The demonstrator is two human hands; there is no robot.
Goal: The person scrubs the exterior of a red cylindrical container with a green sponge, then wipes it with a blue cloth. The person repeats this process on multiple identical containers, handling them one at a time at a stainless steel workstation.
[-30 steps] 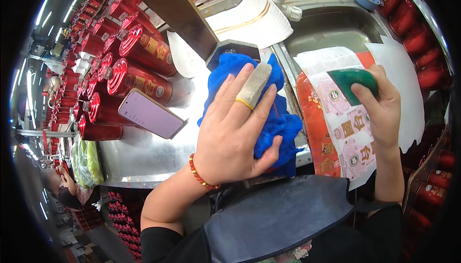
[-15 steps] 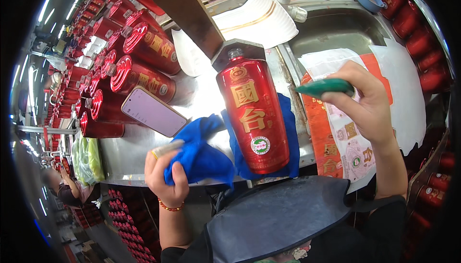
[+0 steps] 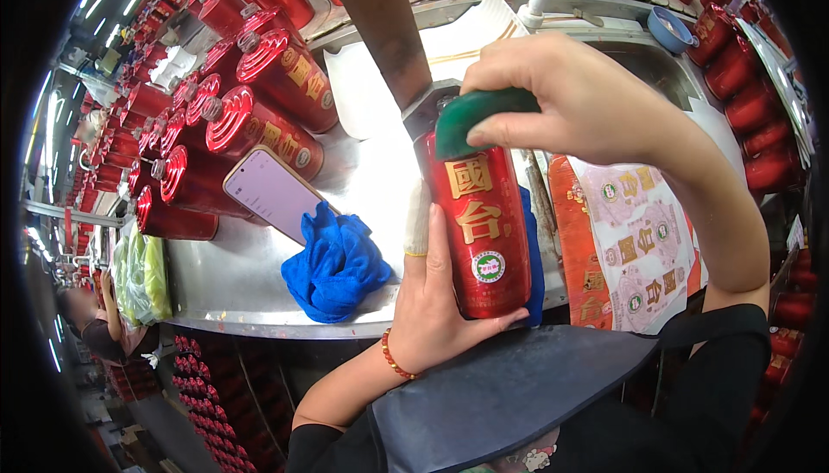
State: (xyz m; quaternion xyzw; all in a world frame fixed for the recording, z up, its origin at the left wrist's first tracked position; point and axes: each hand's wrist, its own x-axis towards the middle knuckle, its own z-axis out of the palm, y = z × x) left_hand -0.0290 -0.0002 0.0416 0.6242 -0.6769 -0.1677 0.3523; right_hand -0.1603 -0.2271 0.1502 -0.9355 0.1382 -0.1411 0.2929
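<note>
A glossy red bottle (image 3: pixel 488 249) with gold characters and a round green-and-white emblem lies in front of me, its neck in a dark angled rest (image 3: pixel 416 110). My left hand (image 3: pixel 432 313) is closed round its lower left side, thumb at its base; a white finger cot (image 3: pixel 418 221) covers one finger. My right hand (image 3: pixel 557 97) pinches a flat green scraper (image 3: pixel 462 128), bent against the upper front of the bottle. The hand and scraper hide most of the neck. A blue cloth (image 3: pixel 534 253) lies under the bottle. Another, crumpled blue cloth (image 3: pixel 335 266) sits left of my left hand.
A phone (image 3: pixel 268 188) leans against several red bottles (image 3: pixel 268 132) on the left. Printed decal sheets (image 3: pixel 635 231) lie at right, near a metal sink (image 3: pixel 639 63). A blue bowl (image 3: pixel 670 29) stands at its far corner. A person (image 3: pixel 104 326) is at far left.
My left hand has let go of the crumpled blue cloth and taken hold of the red bottle. My right hand has brought the green scraper leftward from above the sheets onto the bottle.
</note>
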